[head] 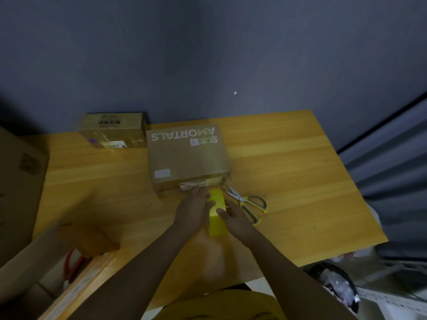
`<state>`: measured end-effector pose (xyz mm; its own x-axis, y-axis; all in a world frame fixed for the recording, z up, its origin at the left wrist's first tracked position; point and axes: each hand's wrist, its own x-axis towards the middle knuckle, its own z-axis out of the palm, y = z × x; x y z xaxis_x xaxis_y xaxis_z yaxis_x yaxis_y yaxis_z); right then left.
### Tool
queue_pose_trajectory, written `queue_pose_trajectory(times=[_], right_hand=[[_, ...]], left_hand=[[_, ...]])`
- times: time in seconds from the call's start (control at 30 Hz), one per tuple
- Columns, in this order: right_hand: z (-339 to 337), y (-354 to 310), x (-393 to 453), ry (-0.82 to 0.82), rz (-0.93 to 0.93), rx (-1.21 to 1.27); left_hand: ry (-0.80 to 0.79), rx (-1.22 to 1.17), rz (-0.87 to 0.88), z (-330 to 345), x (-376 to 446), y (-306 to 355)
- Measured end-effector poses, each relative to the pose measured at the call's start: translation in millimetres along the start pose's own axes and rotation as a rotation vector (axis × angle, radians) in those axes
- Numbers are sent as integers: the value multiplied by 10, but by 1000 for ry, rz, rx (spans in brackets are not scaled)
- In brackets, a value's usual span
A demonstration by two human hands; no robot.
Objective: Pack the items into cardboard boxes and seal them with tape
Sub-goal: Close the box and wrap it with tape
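A closed cardboard box (pixel 188 158) printed with "AMORTALS" in white is seen standing on the wooden desk (pixel 288 181), near its middle. A white label lies on the box's top at its near left corner, and a strip of printed label runs along its near edge. The left hand (pixel 193 207) is laid with straight fingers against the near side of this box, the fingertips touching the label strip. A yellow roll of tape (pixel 217 212) is held just in front of the box, between the two hands; the right hand (pixel 235 219) is curled around its right side, with the thumb pressed on the roll's top. A stretch of yellow tape is seen running from the roll up to the box's near edge.

Scissors (pixel 248 203) with grey and yellow handles lie on the desk just right of the roll, their blades pointing toward the box's near right corner. A second, smaller cardboard box (pixel 113 130), taped and labelled, is set at the far left of the desk, just beside the larger one. A large brown carton (pixel 18 192) stands off the desk's left edge.
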<state>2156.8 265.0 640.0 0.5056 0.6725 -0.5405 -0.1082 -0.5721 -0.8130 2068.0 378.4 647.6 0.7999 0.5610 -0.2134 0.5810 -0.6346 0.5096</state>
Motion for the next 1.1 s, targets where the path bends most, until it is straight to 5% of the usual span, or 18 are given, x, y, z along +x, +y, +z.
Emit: queue_pose_trajectory(times=[0.3,0.5,0.7,1.1], right_hand=[[19,12,-81,52,-14,-2],[-65,-102,-224,77,-92,-29],[-608,-306,-261,161,-295,-356],[-2037,-377,414,286,-20,-720]], left_hand=[[85,-39,-46,-97,87,74],[19,203,-18,-58,91,144],[-63,-60,72,-130,337,529],[8,-420,56,216,1337,1566]])
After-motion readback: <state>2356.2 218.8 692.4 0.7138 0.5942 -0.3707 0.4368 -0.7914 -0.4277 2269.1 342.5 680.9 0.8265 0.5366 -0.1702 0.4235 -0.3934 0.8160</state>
